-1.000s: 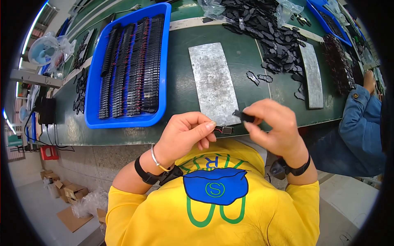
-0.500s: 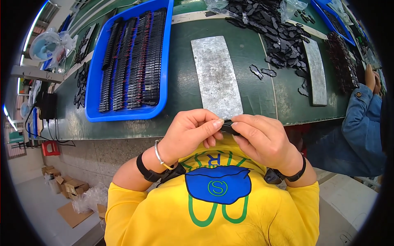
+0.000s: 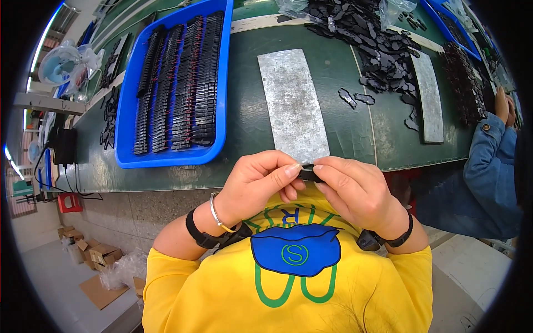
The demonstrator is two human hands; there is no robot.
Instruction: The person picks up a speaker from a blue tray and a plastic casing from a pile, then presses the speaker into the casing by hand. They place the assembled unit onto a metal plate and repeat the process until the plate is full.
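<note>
Between my fingertips is a small black plastic part [image 3: 309, 175], held at the table's near edge in front of my chest. My left hand [image 3: 265, 180] pinches its left end with thumb and forefinger. On its right end, the thumb and fingers of my right hand [image 3: 355, 186] are closed. Most of the part is covered by my fingers, so its full shape is hidden. Just beyond my hands lies a grey metal plate [image 3: 294, 102] on the green table [image 3: 244, 122].
To the left, a blue tray [image 3: 223, 111] holds rows of black parts with red wires. A heap of flat black pieces [image 3: 377, 53] lies far right, with two loose black frames [image 3: 355, 97] nearer. Another metal plate [image 3: 428, 100] stands beside a co-worker's denim sleeve [image 3: 488, 152].
Both hands keep their hold on the black part, and their pose is almost the same. The view has shifted very slightly.
</note>
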